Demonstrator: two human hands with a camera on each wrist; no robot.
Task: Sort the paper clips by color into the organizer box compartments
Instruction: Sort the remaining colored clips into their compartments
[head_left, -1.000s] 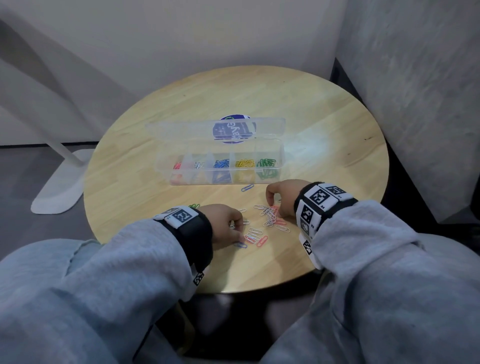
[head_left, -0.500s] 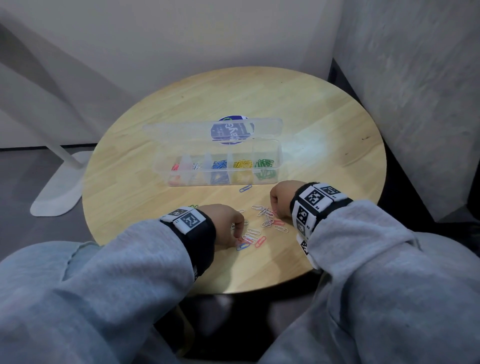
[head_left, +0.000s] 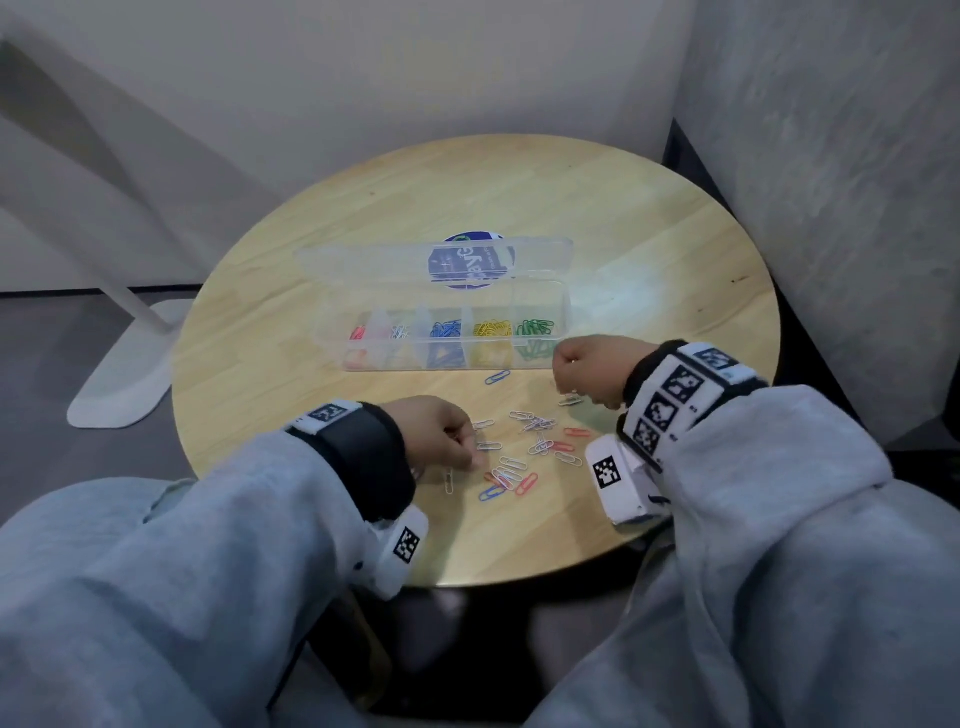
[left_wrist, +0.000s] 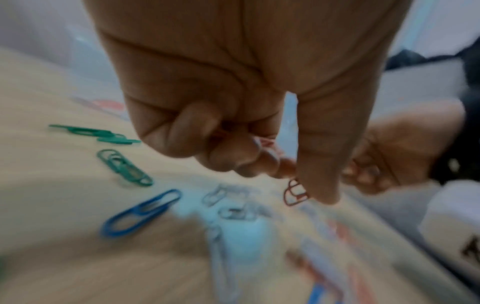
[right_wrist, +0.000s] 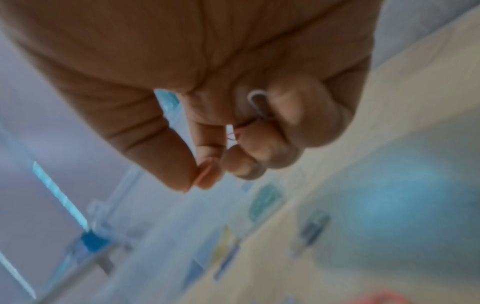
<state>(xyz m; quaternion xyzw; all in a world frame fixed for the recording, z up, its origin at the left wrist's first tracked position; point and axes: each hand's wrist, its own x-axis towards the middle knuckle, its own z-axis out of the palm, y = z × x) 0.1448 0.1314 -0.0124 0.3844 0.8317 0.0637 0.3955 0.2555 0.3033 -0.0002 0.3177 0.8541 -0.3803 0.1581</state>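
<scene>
Sorting clips: both hands loaded.
Right hand (head_left: 592, 369) grip clamped on paper clips (right_wrist: 255, 105) near organizer box (head_left: 457, 364); left hand (head_left: 441, 434) pinches red clip (left_wrist: 294, 194) over tabletop (head_left: 649, 260) pile. Light, slippery wire; pinch the loop ends.

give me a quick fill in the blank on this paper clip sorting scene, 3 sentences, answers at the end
1. The organizer box stands with its lid ____.
2. The rightmost compartment of the box holds ____ paper clips.
3. The unsorted paper clips lie on the round table between the box and the ____.

Missing words: open; green; person
</scene>
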